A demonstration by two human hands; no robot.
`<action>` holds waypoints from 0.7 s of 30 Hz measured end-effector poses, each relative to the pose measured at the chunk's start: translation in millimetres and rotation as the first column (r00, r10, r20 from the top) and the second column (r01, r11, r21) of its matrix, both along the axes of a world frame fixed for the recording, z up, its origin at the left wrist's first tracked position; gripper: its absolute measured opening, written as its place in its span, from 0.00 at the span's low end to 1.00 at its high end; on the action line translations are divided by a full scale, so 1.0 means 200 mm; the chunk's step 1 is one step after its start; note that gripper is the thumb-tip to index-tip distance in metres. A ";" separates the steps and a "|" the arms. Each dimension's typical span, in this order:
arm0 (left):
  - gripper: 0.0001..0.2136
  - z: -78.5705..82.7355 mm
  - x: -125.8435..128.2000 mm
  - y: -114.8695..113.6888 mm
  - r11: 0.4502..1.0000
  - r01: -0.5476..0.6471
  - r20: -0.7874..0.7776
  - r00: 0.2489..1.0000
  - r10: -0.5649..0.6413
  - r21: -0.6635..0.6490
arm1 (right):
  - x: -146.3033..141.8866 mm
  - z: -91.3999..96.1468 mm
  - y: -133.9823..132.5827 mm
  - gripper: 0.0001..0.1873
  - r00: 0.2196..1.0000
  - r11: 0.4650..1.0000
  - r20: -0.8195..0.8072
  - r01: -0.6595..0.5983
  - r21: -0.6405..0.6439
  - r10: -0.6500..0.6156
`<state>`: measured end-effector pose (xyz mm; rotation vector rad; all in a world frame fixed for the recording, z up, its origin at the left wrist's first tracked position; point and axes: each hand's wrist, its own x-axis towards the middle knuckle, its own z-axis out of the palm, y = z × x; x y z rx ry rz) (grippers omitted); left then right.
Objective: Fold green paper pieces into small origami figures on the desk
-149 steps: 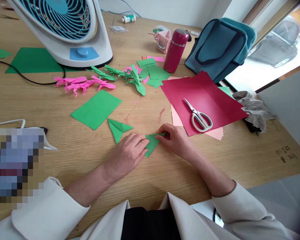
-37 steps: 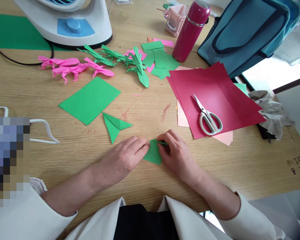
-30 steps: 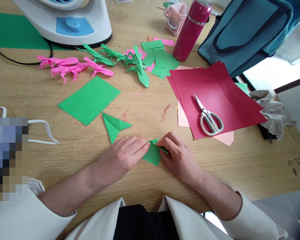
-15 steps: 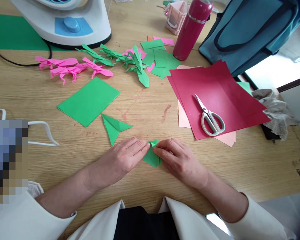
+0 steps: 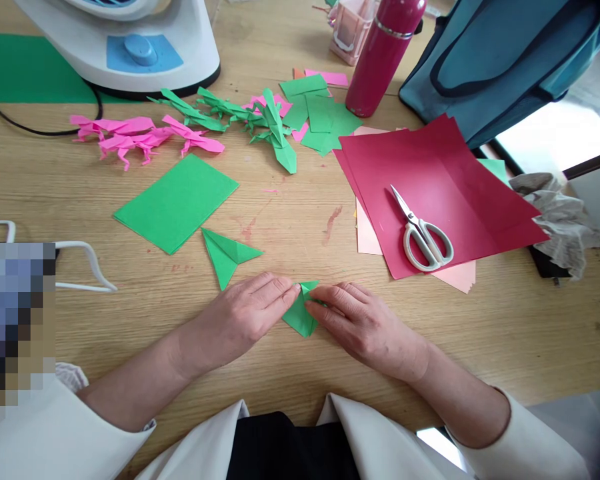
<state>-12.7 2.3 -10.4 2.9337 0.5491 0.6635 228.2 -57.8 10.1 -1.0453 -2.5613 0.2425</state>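
Note:
Between my hands a small folded piece of green paper (image 5: 301, 319) lies on the wooden table, with a raised flap near its top. My left hand (image 5: 254, 310) holds its left edge, fingers closed together and pressing near the flap. On the other side, my right hand (image 5: 363, 320) pinches the paper at its right, fingers curled; the fingertips partly cover that edge. Just beyond my left hand rests a folded green paper triangle (image 5: 229, 255) with a notch. Behind it is a flat green paper rectangle (image 5: 177, 203).
White-handled scissors (image 5: 423, 233) lie on red paper sheets (image 5: 460, 173). Pink origami figures (image 5: 135, 137) and green ones (image 5: 275, 130) sit farther back, near green scraps (image 5: 325, 117). A white appliance base (image 5: 130, 47), a magenta bottle (image 5: 383, 60) and a blue bag (image 5: 480, 67) stand behind.
My right hand has shifted slightly right, its fingers drawn over the right side of the green paper. That side looks narrower now. My left hand has stayed nearly still.

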 end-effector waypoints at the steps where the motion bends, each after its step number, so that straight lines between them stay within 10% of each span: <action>1: 0.11 0.00 0.00 0.00 1.000 -0.006 -0.002 1.000 0.006 -0.011 | 0.00 0.00 0.00 0.13 1.000 1.000 0.000 -0.001 -0.002 0.001; 21: 0.11 -0.01 0.02 0.00 0.999 0.036 0.049 0.998 -0.035 -0.021 | 0.07 -0.02 0.01 0.15 0.997 0.997 -0.017 -0.074 -0.012 0.074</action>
